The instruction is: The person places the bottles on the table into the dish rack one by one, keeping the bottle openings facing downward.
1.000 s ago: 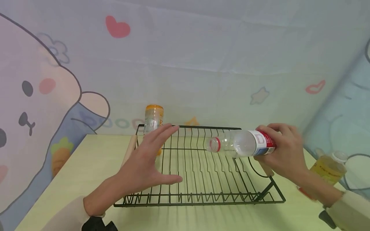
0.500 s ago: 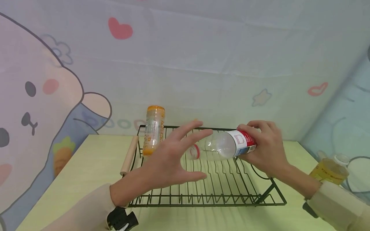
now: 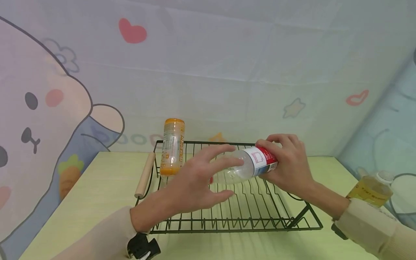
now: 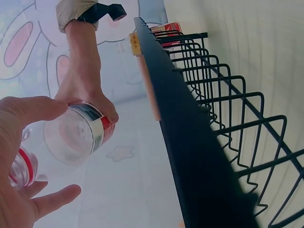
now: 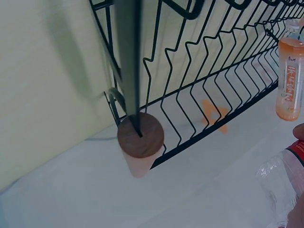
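My right hand (image 3: 289, 162) grips the label end of a clear plastic bottle (image 3: 242, 168) with a red and white label. The bottle lies nearly level above the black wire rack (image 3: 237, 230), its neck towards my left hand (image 3: 198, 180). Spread fingers and thumb of the left hand stand around the neck; contact is hard to tell. In the left wrist view the bottle's mouth (image 4: 21, 168), with its red ring, shows beside the palm. An orange-and-clear bottle (image 3: 173, 148) stands neck down at the rack's left; my left hand hides its lower end.
A wooden handle (image 3: 145, 175) runs along the rack's left side. Beyond my right forearm, a bottle of yellow liquid (image 3: 370, 189) is partly hidden on the pale green table (image 3: 81, 202). A printed cloth (image 3: 214, 72) hangs behind the rack.
My right hand has carried the clear bottle leftward over the rack. My left hand has moved right, and its fingers now surround the bottle's neck.
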The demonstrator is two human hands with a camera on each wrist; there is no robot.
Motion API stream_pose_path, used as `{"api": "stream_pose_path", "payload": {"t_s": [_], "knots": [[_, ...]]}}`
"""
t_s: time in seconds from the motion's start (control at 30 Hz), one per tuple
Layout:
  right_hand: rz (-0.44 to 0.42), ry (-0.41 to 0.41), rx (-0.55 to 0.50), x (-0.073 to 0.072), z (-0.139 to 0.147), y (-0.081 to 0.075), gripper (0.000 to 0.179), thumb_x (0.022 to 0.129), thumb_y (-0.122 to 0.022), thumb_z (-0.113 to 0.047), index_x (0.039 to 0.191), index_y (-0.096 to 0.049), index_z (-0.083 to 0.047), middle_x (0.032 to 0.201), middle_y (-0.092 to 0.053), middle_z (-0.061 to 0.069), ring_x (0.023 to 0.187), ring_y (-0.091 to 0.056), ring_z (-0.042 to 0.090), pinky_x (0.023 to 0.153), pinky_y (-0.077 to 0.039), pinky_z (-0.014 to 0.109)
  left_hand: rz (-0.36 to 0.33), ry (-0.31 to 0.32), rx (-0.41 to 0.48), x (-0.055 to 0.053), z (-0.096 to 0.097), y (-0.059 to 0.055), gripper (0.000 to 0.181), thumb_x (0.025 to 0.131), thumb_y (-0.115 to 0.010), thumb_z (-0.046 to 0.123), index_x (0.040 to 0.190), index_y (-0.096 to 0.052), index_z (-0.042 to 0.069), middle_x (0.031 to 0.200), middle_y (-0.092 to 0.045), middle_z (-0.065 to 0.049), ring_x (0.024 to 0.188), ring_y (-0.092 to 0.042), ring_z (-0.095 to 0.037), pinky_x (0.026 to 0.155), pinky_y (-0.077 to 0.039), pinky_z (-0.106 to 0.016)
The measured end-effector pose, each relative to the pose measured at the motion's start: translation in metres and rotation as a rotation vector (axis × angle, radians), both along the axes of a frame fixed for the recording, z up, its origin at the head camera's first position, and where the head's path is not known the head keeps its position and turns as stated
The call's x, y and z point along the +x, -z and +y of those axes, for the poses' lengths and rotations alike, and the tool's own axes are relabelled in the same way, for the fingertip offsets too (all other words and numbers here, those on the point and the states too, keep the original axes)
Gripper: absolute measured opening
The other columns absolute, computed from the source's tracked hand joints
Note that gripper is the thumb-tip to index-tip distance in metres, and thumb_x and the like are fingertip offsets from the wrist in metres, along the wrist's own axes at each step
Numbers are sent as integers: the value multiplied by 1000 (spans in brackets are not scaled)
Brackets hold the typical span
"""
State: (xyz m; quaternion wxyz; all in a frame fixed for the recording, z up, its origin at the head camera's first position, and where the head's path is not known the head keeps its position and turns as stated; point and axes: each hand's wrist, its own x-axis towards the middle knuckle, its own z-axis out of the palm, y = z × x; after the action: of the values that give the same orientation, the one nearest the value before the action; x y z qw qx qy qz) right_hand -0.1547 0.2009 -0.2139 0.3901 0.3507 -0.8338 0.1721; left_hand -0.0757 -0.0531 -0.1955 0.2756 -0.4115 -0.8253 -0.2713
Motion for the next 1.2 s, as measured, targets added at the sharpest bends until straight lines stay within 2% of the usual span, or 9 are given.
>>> {"api": "stream_pose_path", "payload": {"t_s": [0.13,0.47,0.63,0.77,0.8,0.9,1.03,1.1,1.2], "knots": [[-8,4,3,2,-4,-1,58,50,-91,-18,105,-70,-15,104,-59,12,103,-46,34,80,-38,49,43,9,18,0,1,2,49,74,-81,14,120,-64,16,131,-54,-5,115,-53,-21,61,-46,-13],[15,-17,22,3,-6,-4,64,53,-90,-18,112,-66,-15,113,-57,13,108,-44,35,82,-35,50,114,-9,33,2,0,1,45,74,-79,12,116,-65,14,128,-57,-8,118,-54,-22,84,-53,-28],[32,-10,12,8,-5,-11,87,51,-91,-27,130,-55,-20,135,-46,13,122,-36,37,88,-31,54,120,-11,67,2,0,1,45,74,-79,10,116,-65,14,130,-56,-8,118,-53,-23,72,-52,-19],[68,-37,-124,22,-6,-18,106,54,-86,-57,141,-43,-15,148,-34,12,130,-29,36,94,-25,57,132,-17,115,2,-2,2,45,75,-78,10,117,-65,14,130,-55,-8,116,-53,-24,56,-45,-12],[41,-50,-185,27,-7,-19,108,57,-83,-62,144,-39,-14,150,-31,12,132,-27,35,97,-28,58,138,-21,131,2,-2,2,45,75,-79,10,117,-64,14,130,-55,-8,117,-53,-25,59,-47,-14],[-213,-87,-419,45,-12,-24,99,71,-78,-53,149,-28,-19,152,-27,5,134,-27,28,98,-34,55,159,-35,190,3,-3,3,46,73,-79,8,116,-64,12,129,-56,-10,119,-53,-26,68,-53,-21],[-809,-216,-830,56,-23,-32,84,90,-66,-30,153,-10,-28,152,-24,4,134,-34,25,96,-47,46,192,-67,264,4,-3,5,47,71,-80,6,115,-65,11,128,-57,-11,117,-55,-25,79,-54,-32],[-1043,-294,-985,55,-29,-35,79,95,-58,-35,153,-5,-26,153,-21,9,135,-35,30,92,-50,46,209,-85,293,5,-2,6,46,71,-80,6,115,-65,11,127,-58,-11,115,-55,-25,78,-55,-33],[-1256,-416,-1119,52,-39,-34,80,94,-55,-45,153,-5,-22,151,-21,12,134,-35,35,90,-50,49,230,-107,331,7,0,10,47,70,-80,6,114,-65,11,125,-59,-12,113,-57,-26,76,-55,-34]]}}
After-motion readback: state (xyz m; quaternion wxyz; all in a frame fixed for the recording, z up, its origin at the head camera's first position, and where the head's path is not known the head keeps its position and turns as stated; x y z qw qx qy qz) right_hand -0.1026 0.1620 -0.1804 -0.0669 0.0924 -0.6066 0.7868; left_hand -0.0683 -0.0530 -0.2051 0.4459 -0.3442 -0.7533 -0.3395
